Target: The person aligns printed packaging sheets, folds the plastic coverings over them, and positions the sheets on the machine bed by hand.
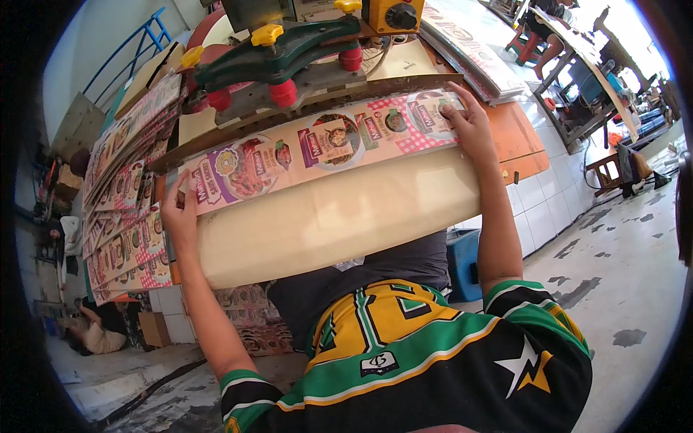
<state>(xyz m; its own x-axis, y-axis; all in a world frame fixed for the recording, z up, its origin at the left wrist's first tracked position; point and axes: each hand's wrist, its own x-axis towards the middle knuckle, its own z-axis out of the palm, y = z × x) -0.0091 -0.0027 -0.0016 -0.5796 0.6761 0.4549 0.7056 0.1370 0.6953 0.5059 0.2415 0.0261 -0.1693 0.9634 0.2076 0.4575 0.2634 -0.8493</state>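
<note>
A long printed sheet (296, 155) with food pictures and "Mama" lettering lies across the work surface, along a metal bar (216, 141) of a machine. My left hand (179, 209) is closed on its left end. At the right end my right hand (468, 124) grips the same sheet, thumb on top and fingers at the edge. Towards my body, a plain cream sheet (339, 216) curves down over the front. Whether it is joined to the printed one I cannot tell. Beyond the bar stands the machine's dark green clamp arm (281, 54) with yellow knobs and red feet.
Stacks of similar printed sheets (130, 224) fan out at the left. More flat sheets (476, 58) lie at the back right, beside an orange board (516, 137). A yellow control box (393, 16) sits on top. A blue bin (463, 263) stands by my lap.
</note>
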